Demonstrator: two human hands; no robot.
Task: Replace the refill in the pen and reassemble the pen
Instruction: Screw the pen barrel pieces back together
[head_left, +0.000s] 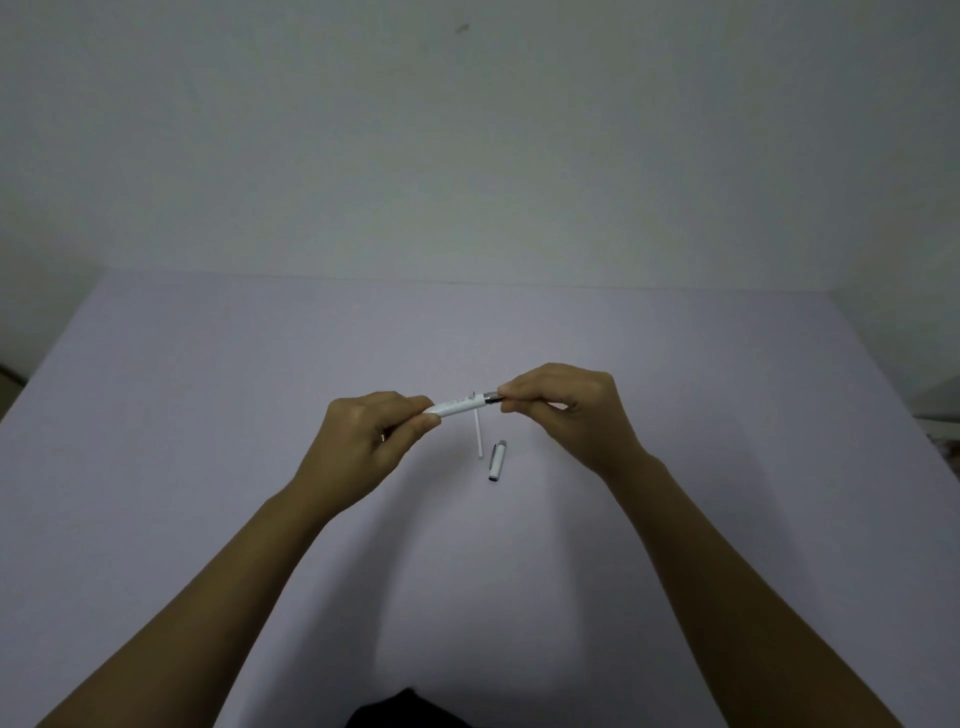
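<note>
A white pen barrel (460, 404) is held level above the table between both hands. My left hand (371, 434) pinches its left end. My right hand (563, 405) grips the dark grip section (493, 398) at the barrel's right end; its tip is hidden in my fingers. A thin white refill (478, 435) lies on the table just below the barrel, pointing toward me. The white pen cap (497, 460) with a silver clip lies to the right of the refill.
The pale lilac table (208, 415) stretches wide on all sides, ending at a plain wall behind. Something grey and pale shows at the far right edge (940, 421). A dark shape (410, 709) sits at the bottom edge near me.
</note>
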